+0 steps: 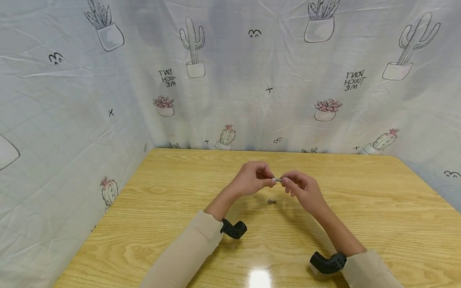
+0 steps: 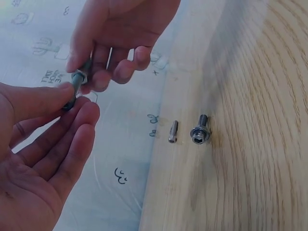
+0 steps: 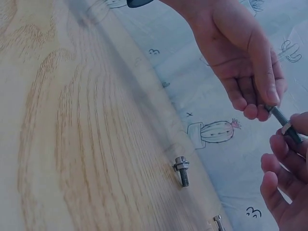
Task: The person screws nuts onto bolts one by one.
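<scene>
Above the table both hands meet on one metal bolt. My left hand pinches its head end between thumb and fingers. At the other end, thumb and fingers of my right hand pinch the bolt around a hex nut on its threaded shank. Below the hands a second bolt, fitted with a nut and washer by its head, lies on the wood. A smaller, thinner bolt lies beside it in the left wrist view; in the head view the hands hide it.
The wooden table reaches back to a pale curtain printed with cacti. More of this curtain hangs along the left and right sides. Black wrist bands sit on both forearms, over beige sleeves.
</scene>
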The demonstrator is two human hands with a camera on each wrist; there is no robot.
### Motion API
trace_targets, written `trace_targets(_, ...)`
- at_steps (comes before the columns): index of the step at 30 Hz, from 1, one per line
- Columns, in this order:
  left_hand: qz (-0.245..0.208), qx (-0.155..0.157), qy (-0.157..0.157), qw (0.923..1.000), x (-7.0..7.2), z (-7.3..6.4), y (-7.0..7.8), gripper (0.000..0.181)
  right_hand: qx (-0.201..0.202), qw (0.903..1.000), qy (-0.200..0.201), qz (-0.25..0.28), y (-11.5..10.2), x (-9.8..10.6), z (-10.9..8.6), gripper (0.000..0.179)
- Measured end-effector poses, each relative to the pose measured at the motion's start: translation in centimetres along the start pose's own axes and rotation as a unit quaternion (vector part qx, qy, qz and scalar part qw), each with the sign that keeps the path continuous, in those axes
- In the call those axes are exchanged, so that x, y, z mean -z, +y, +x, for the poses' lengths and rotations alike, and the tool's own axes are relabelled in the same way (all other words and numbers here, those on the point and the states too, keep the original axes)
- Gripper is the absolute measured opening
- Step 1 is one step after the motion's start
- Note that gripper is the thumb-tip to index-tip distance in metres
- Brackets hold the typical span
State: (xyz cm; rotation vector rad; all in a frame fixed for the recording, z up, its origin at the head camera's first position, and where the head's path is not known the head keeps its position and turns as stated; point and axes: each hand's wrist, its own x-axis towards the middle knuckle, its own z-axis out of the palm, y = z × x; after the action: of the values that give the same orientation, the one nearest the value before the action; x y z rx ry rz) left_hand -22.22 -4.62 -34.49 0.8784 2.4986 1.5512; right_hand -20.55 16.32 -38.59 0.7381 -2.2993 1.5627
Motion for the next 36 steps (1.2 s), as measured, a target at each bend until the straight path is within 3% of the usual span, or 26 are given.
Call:
trace_targets(9,0.008,-0.013,-0.025,0.9996,-0.3,0.1,0.4,0.005,-0.057,0.9983,-0.016,0.002,-0.1,0.0,0.2,0.049)
trace_targets(13,0.014,-0.001,-0.006,0.9999,-0.2,0.2,0.4,0.006,-0.063,0.9980,-0.005,0.001,0.0,0.1,0.2,0.041)
trace_targets(17,0.009,0.012,0.016,0.9998,0.0,0.3,0.3,0.006,-0.029,0.9995,0.000,0.009,-0.1,0.2,0.2,0.023)
trace_targets(23,-0.001,0.022,0.018,0.9996,0.2,0.5,0.5,0.005,0.006,0.9999,0.002,0.010,-0.1,0.4,0.4,0.022)
trace_targets(31,-0.019,0.019,-0.003,0.9996,0.4,1.3,0.7,0.005,-0.016,0.9992,-0.013,0.033,-0.4,1.1,1.2,0.016)
trace_targets(36,-0.023,0.015,-0.020,0.9994,0.4,1.9,1.1,0.004,-0.049,0.9979,-0.027,0.031,-0.3,1.5,1.8,0.039)
